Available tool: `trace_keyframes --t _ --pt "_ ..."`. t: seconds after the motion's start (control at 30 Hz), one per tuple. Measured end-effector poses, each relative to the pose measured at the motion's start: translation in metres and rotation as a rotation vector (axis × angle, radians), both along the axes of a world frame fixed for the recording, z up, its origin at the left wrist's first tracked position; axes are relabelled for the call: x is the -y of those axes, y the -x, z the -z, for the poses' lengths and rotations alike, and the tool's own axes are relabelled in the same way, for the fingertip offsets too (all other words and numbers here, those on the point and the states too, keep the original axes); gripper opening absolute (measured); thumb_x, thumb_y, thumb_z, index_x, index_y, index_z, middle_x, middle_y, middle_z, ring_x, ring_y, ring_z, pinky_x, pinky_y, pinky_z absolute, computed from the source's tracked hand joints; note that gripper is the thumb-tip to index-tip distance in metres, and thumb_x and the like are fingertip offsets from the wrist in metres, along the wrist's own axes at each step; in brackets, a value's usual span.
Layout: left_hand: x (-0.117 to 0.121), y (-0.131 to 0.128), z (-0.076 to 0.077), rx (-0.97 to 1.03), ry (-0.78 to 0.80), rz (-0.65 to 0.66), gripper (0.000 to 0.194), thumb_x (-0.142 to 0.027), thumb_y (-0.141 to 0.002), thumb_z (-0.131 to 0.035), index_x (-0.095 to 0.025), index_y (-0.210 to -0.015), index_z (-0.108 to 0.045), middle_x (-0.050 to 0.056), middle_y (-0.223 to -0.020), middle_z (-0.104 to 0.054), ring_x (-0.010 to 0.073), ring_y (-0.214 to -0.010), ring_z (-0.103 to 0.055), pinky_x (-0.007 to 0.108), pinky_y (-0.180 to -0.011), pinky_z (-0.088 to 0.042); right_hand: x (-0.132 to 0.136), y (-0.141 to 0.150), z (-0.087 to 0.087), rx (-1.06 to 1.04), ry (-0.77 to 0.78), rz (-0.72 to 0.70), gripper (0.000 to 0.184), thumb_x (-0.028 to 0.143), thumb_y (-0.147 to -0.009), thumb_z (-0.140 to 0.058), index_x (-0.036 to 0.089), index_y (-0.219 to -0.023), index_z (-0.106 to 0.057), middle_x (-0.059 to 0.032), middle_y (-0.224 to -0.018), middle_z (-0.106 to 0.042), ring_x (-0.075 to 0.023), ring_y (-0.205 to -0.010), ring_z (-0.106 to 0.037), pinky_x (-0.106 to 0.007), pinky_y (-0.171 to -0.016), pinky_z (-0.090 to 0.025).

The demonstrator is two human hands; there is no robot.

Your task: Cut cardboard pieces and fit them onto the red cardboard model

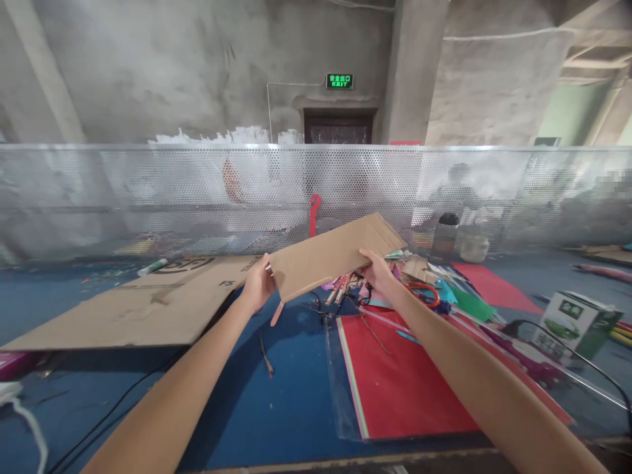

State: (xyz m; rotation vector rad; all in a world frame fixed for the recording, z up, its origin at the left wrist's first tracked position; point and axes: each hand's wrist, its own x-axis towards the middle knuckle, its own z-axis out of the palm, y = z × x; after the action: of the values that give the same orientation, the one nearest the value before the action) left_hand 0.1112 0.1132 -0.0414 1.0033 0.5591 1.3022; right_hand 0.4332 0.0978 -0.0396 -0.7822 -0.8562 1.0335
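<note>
A narrow piece of brown cardboard (326, 257) is held up above the blue table, tilted so that its right end is higher. My left hand (259, 286) grips its left end, fingers partly hidden behind it. A small white tip shows by that hand, and a pinkish strip (277, 313) sticks out below the cardboard's corner; I cannot make out what either is. My right hand (379, 271) is closed on the lower right edge, thumb on the front face. Left of my left hand lies a large cardboard sheet (133, 309) with dark print.
Red paper sheets (405, 382) in a clear sleeve lie at right front. Behind them are orange-handled scissors (424, 295) and mixed craft scraps. A green-white box (573, 326) and a dark-lidded bottle (446, 234) stand at right. A perforated metal screen (197, 184) closes off the back.
</note>
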Motion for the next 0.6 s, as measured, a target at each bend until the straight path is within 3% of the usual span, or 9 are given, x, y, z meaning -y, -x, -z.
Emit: trace_keyframes --t 0.13,0.27,0.37,0.43,0.5,0.57,0.6 --pt "0.008 0.006 0.009 -0.164 0.057 0.132 0.033 -0.036 -0.088 -0.072 -0.013 -0.111 -0.07 0.014 -0.093 -0.077 0.0266 -0.079 -0.075 0.033 -0.067 -0.061 0.004 0.01 -0.007 -0.021 -0.019 -0.034 0.031 0.027 -0.073 -0.081 0.022 -0.095 -0.06 0.0005 -0.081 -0.073 -0.0144 -0.061 -0.063 -0.021 -0.043 -0.045" --pt "0.009 0.003 0.009 -0.135 0.045 0.072 0.025 -0.019 -0.085 -0.074 -0.011 -0.108 -0.07 0.01 -0.081 -0.077 0.0214 -0.064 -0.072 0.031 -0.064 -0.061 0.017 0.014 -0.024 0.166 0.027 -0.196 0.035 0.049 -0.084 -0.073 0.021 -0.101 -0.061 -0.0033 -0.085 -0.074 -0.0151 -0.064 -0.066 -0.023 -0.05 -0.052" --pt "0.008 0.001 0.004 -0.034 -0.014 -0.062 0.024 -0.014 -0.086 -0.071 -0.011 -0.109 -0.07 0.008 -0.083 -0.078 0.0175 -0.067 -0.073 0.026 -0.068 -0.062 0.037 0.006 -0.048 0.705 0.064 -0.441 0.046 0.061 -0.093 -0.057 0.018 -0.107 -0.066 -0.01 -0.093 -0.075 -0.0194 -0.073 -0.07 -0.027 -0.057 -0.055" --pt "0.006 0.002 0.003 -0.016 -0.034 -0.138 0.025 -0.012 -0.085 -0.072 -0.011 -0.11 -0.069 0.007 -0.087 -0.078 0.0162 -0.069 -0.074 0.025 -0.069 -0.062 0.05 -0.003 -0.067 1.129 0.049 -0.506 0.038 0.052 -0.089 -0.068 0.02 -0.109 -0.069 -0.0089 -0.097 -0.076 -0.0198 -0.077 -0.07 -0.026 -0.058 -0.054" --pt "0.003 0.004 0.005 -0.023 -0.051 -0.189 0.029 -0.012 -0.083 -0.074 -0.012 -0.112 -0.069 0.007 -0.093 -0.079 0.0166 -0.073 -0.074 0.026 -0.071 -0.062 0.062 -0.013 -0.085 1.416 0.054 -0.583 0.038 0.044 -0.087 -0.071 0.023 -0.119 -0.069 -0.008 -0.101 -0.075 -0.0194 -0.076 -0.07 -0.025 -0.059 -0.053" --pt "0.001 0.006 0.01 -0.04 -0.072 -0.214 0.033 -0.013 -0.082 -0.076 -0.013 -0.114 -0.068 0.008 -0.1 -0.079 0.0178 -0.079 -0.075 0.028 -0.073 -0.063 0.069 -0.026 -0.095 1.575 0.093 -0.567 0.04 0.04 -0.09 -0.066 0.026 -0.128 -0.066 -0.007 -0.101 -0.075 -0.0194 -0.075 -0.069 -0.026 -0.059 -0.052" --pt "0.0 0.006 0.013 -0.049 -0.08 -0.224 0.034 -0.013 -0.082 -0.077 -0.013 -0.115 -0.069 0.009 -0.103 -0.078 0.0183 -0.081 -0.075 0.028 -0.074 -0.063 0.072 -0.033 -0.096 1.661 0.117 -0.491 0.039 0.037 -0.09 -0.065 0.026 -0.128 -0.066 -0.007 -0.099 -0.075 -0.0199 -0.074 -0.069 -0.027 -0.059 -0.051"
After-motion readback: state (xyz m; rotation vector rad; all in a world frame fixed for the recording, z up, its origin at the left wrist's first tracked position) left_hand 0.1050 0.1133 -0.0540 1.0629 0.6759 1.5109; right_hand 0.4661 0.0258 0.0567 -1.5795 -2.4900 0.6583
